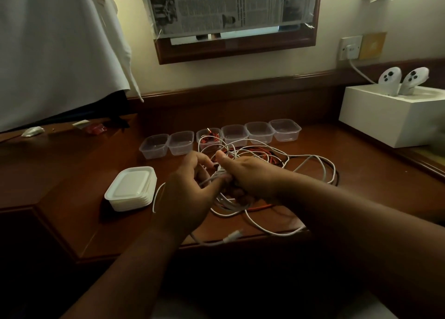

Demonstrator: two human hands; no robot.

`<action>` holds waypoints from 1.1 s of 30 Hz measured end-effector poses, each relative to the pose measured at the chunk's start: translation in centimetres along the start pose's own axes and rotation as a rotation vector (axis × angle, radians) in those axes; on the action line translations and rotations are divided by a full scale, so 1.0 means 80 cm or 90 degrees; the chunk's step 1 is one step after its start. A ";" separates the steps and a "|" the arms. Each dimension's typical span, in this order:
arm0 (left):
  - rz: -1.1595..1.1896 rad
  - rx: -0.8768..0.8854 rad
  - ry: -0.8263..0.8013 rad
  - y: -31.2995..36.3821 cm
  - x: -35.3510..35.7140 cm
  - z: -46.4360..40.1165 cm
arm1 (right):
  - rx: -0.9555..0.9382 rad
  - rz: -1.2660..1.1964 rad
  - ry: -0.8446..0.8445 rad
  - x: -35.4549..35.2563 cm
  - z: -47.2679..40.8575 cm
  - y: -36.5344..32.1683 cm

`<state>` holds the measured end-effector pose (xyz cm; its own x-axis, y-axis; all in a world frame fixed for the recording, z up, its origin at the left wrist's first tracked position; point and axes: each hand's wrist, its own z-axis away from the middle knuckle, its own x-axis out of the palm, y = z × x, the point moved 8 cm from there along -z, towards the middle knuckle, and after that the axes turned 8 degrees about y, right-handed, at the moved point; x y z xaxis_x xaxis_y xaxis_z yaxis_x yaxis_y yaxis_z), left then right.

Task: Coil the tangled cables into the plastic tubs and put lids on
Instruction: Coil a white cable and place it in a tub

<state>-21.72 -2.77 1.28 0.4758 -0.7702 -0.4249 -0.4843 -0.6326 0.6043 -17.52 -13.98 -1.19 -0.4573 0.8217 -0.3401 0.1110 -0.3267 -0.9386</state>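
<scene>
tangle of white cables (313, 160) with an orange cable (262, 153) and a black one mixed in, lying mid-surface, one white plug end (232, 235) at the near edge. left hand (185, 188) and right hand (250, 176) meet above the tangle, fingers of both curled round white strands. behind the pile, a row of six clear tubs (285, 129); the third tub (209, 138) holds orange cable. stack of white lids (131, 188) left of the hands, on the brown wood surface (72, 174). white box (385, 118) with two controllers (390, 80) far right. wall socket (350, 47) above.
</scene>
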 end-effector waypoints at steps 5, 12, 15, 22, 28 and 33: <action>0.015 0.024 -0.042 -0.003 0.016 0.003 | 0.004 -0.023 0.002 -0.004 0.006 -0.006; 0.040 0.033 0.008 -0.001 0.018 0.005 | -0.021 0.059 0.148 -0.018 0.001 -0.014; 0.100 -0.042 -0.074 -0.010 0.031 0.005 | -0.110 0.126 0.186 -0.024 0.001 -0.024; 0.122 -0.063 -0.080 -0.019 0.022 -0.007 | 0.055 -0.307 0.072 -0.016 0.001 0.004; 0.091 -0.008 0.004 -0.013 0.010 -0.012 | 0.034 -0.413 0.044 0.002 0.007 0.001; 0.065 0.003 -0.006 -0.012 0.020 -0.008 | -0.005 -0.351 0.126 -0.012 0.009 -0.006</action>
<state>-20.01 -3.32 0.47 0.4169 -0.8313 -0.3678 -0.5334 -0.5513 0.6415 -17.76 -14.96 -0.40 -0.2767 0.9410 0.1947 -0.0891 0.1766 -0.9802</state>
